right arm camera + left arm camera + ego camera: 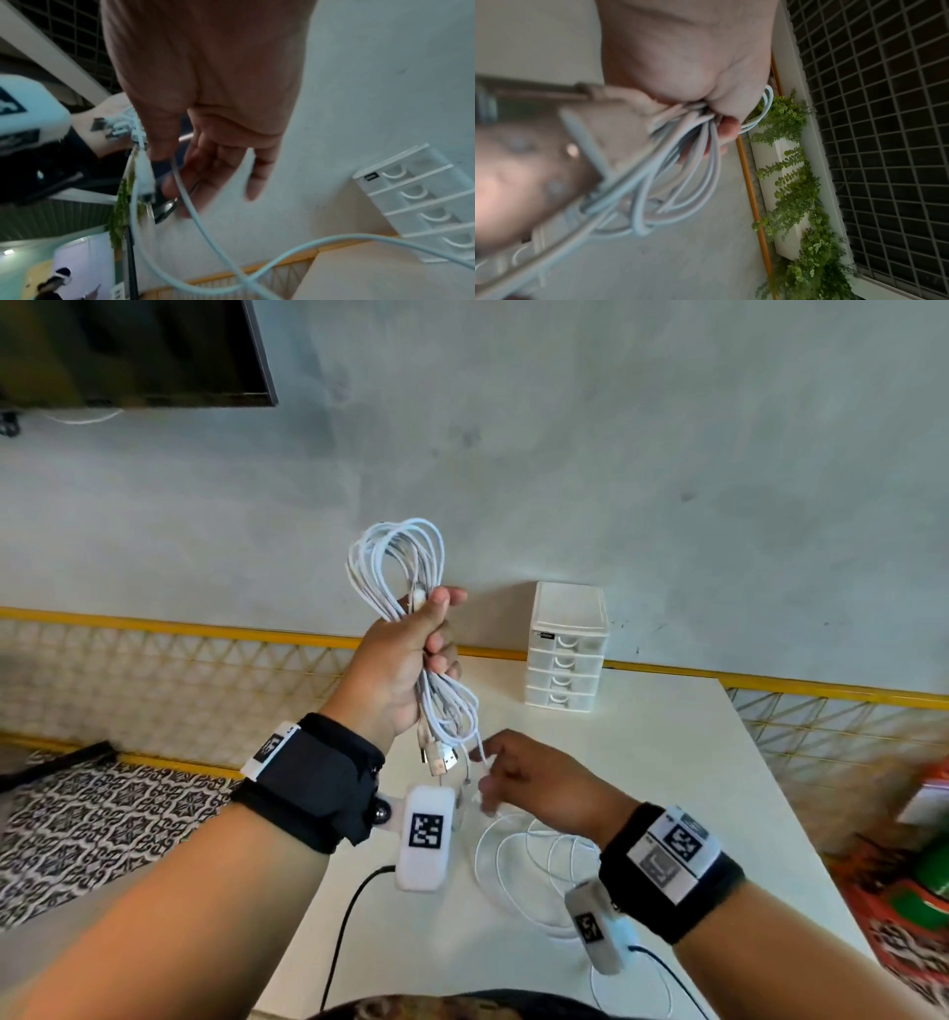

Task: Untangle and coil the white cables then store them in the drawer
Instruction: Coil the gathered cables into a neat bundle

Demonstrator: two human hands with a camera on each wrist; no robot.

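Note:
My left hand (411,649) is raised above the table and grips a coiled bundle of white cables (395,562) round its middle. Loops stick out above the fist, and USB plugs (441,760) hang below it. In the left wrist view, fingers (727,130) curl round the bundle (693,182). Just below, my right hand (518,773) pinches a loose white cable (518,855), whose remaining length lies in loops on the white table (667,762). The right wrist view shows that cable (205,233) trailing down from the right hand (218,101). A small white drawer unit (565,649) stands at the table's far edge, all drawers closed.
A grey wall rises behind the table, with a dark screen (128,351) at upper left. A yellow-topped lattice railing (205,629) runs along the back. A patterned rug (102,814) lies at left, and red and green items (924,891) sit at right.

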